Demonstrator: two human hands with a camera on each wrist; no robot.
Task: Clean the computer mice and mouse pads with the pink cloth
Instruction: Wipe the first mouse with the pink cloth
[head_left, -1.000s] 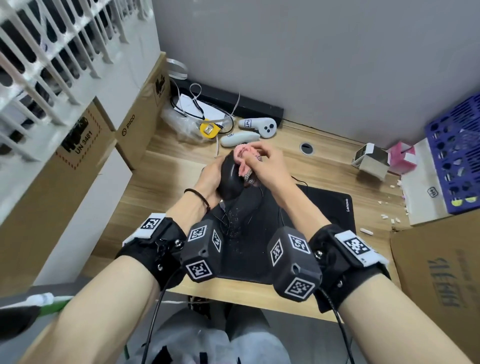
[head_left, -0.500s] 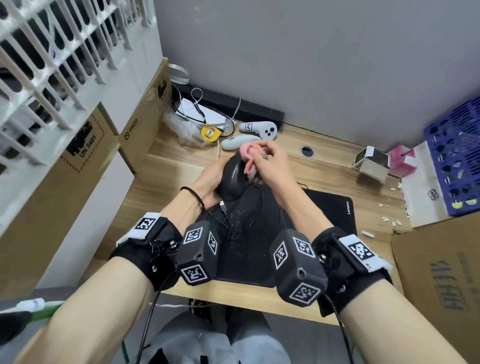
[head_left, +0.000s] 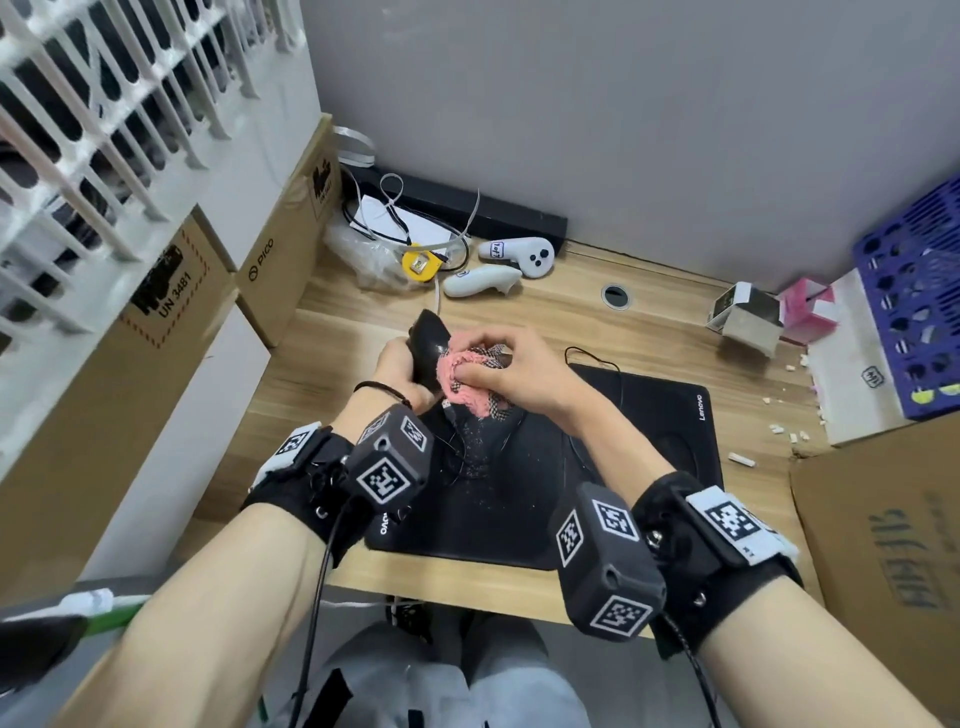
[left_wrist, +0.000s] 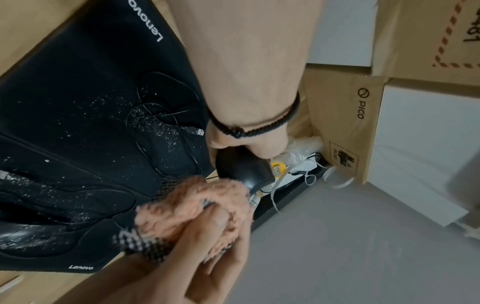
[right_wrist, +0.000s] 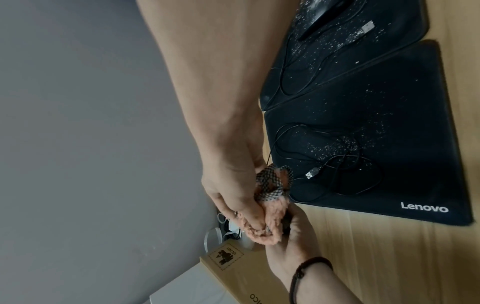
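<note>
My left hand (head_left: 400, 364) grips a black computer mouse (head_left: 428, 345) lifted above the desk; the mouse (left_wrist: 244, 166) also shows under that hand in the left wrist view. My right hand (head_left: 511, 371) holds a bunched pink cloth (head_left: 462, 376) with a checked edge and presses it on the mouse's right side. Two black Lenovo mouse pads (head_left: 649, 426) lie overlapped below, speckled with white crumbs. A second black mouse (left_wrist: 23, 232) sits on the pad, dusted with crumbs. The lifted mouse's cable and USB plug (right_wrist: 313, 172) lie coiled on the pad.
Two white controllers (head_left: 511, 254) and a yellow tape measure (head_left: 421, 262) lie at the desk's back. Cardboard boxes (head_left: 280, 254) line the left; another cardboard box (head_left: 883, 545) sits on the right. A blue basket (head_left: 914, 291), a pink box (head_left: 808, 309) and a small carton (head_left: 748, 317) stand at right.
The cloth has slid from the top of the mouse down its right side. Both hands have shifted slightly toward me, and the mouse's top now shows bare.
</note>
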